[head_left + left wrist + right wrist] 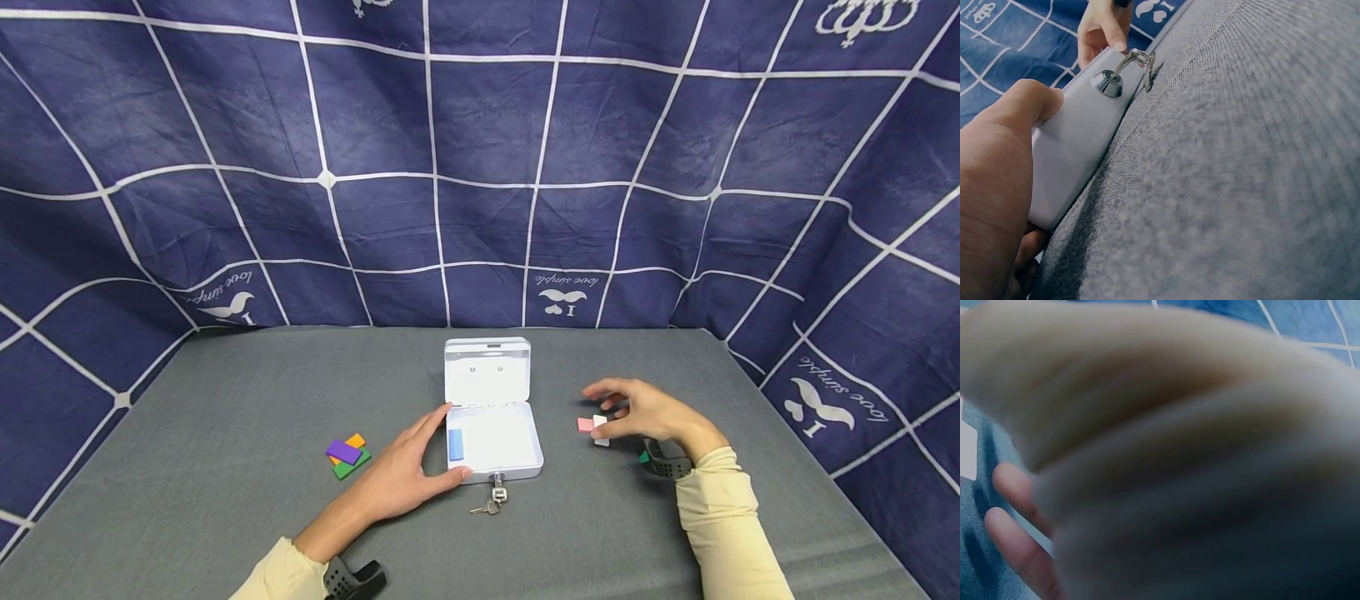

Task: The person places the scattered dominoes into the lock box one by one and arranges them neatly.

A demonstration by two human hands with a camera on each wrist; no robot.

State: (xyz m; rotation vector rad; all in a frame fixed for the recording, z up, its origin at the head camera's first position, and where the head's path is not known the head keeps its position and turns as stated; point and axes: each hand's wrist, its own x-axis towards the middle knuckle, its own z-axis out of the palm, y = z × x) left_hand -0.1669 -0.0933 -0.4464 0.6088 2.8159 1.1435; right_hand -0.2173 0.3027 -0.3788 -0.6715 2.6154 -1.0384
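A white metal cash box (pixel 536 467) stands with its lid (pixel 487 375) raised, and a blue block (pixel 455 445) lies inside at the left. My left hand (pixel 405 471) grips the box's left side, thumb on the front corner; the left wrist view shows the thumb against the front wall beside the lock (pixel 1108 83). To the right of the box my right hand (pixel 648 410) hovers around a white block (pixel 601 420), thumb at the block and index finger apart from it. A pink block (pixel 584 425) lies beside the white one. The right wrist view is mostly blocked by a blurred sleeve (pixel 1210 456).
Keys (pixel 491 507) hang from the box's front lock onto the grey table cloth (pixel 262 400). Left of the box, a purple block (pixel 343 452) overlaps an orange block (pixel 357 439) and a green block (pixel 351 465). Another green block (pixel 643 457) peeks out by the right wrist.
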